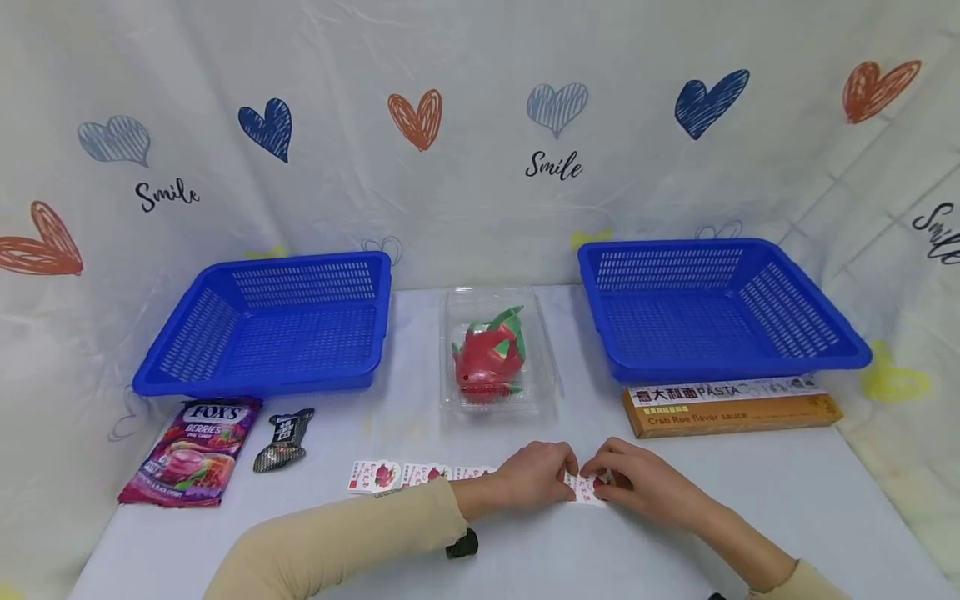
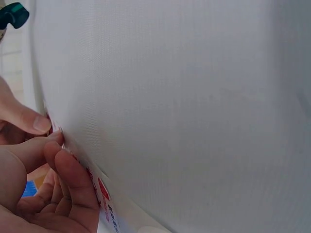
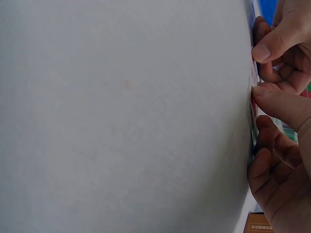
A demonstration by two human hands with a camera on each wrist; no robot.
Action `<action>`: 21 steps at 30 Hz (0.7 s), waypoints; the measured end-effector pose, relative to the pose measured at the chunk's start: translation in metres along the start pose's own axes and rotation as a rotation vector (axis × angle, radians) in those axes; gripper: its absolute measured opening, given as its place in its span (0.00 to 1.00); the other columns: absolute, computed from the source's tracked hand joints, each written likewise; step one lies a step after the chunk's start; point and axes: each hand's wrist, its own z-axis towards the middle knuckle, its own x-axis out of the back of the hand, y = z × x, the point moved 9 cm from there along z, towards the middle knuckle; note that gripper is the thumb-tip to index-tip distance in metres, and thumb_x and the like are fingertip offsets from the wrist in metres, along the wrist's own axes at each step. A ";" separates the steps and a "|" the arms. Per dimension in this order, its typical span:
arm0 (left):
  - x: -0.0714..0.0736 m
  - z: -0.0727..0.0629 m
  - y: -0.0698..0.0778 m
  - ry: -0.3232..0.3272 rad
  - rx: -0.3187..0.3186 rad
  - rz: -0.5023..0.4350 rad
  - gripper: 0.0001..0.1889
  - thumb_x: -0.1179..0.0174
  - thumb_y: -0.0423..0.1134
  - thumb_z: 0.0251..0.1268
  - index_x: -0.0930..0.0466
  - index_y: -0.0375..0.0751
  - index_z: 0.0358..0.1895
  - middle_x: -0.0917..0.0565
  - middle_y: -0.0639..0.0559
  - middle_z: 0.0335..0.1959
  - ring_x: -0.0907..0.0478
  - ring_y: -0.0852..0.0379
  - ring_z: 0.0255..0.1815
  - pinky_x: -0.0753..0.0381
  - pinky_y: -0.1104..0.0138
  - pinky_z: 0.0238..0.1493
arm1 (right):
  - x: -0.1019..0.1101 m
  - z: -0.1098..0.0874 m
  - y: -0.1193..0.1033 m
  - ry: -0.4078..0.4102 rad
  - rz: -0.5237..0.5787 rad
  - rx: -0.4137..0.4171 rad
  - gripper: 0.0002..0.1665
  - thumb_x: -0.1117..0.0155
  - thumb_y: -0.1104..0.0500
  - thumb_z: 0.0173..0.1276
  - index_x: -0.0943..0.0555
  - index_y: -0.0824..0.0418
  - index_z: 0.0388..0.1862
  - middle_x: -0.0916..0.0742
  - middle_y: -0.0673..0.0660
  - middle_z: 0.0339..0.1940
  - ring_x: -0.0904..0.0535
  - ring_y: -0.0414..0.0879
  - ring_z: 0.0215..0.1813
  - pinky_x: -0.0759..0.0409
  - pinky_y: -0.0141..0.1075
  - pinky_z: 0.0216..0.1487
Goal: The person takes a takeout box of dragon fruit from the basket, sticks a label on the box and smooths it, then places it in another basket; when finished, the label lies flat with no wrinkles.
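A row of small white labels printed with a red dragon fruit and characters lies along the front of the table. At its right end, my left hand holds one label by its left side, thumb and fingertips on it. My right hand pinches the same label's right side, the fingertips of both hands close together. In the left wrist view, printed labels show edge-on beneath the left hand. The left forearm and hand cover part of the row. Whether the labels are joined is hidden.
Behind the hands stands a clear plastic box holding a red and green dragon fruit. Blue baskets stand at both sides. A pasta box, a candy bag and a small dark wrapped packet lie before them.
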 end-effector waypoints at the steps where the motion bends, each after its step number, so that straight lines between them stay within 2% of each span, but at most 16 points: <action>1: 0.000 0.000 -0.001 -0.004 0.000 -0.007 0.12 0.29 0.36 0.57 0.21 0.41 0.41 0.29 0.61 0.20 0.33 0.68 0.22 0.33 0.77 0.28 | 0.000 0.001 0.000 -0.009 0.004 -0.005 0.09 0.31 0.60 0.65 0.17 0.49 0.42 0.22 0.43 0.37 0.30 0.29 0.32 0.27 0.27 0.31; 9: 0.000 -0.001 -0.001 0.003 -0.004 -0.020 0.12 0.29 0.35 0.56 0.21 0.40 0.42 0.29 0.61 0.20 0.33 0.69 0.22 0.33 0.78 0.29 | 0.000 0.001 -0.002 -0.014 0.013 0.004 0.11 0.31 0.61 0.65 0.17 0.51 0.46 0.22 0.44 0.37 0.30 0.29 0.33 0.27 0.27 0.31; 16: -0.001 -0.001 0.000 -0.009 0.006 -0.032 0.13 0.28 0.35 0.56 0.21 0.41 0.41 0.29 0.61 0.20 0.33 0.68 0.22 0.33 0.77 0.28 | -0.002 0.001 -0.004 -0.051 0.018 0.006 0.09 0.32 0.61 0.65 0.17 0.49 0.42 0.22 0.44 0.37 0.30 0.29 0.33 0.26 0.27 0.32; 21: 0.003 -0.002 -0.002 -0.016 0.014 -0.059 0.15 0.28 0.35 0.56 0.24 0.40 0.42 0.29 0.59 0.20 0.34 0.67 0.22 0.33 0.77 0.28 | -0.001 0.002 -0.006 -0.030 0.002 0.033 0.15 0.30 0.61 0.64 0.16 0.53 0.49 0.23 0.44 0.37 0.30 0.30 0.32 0.28 0.26 0.30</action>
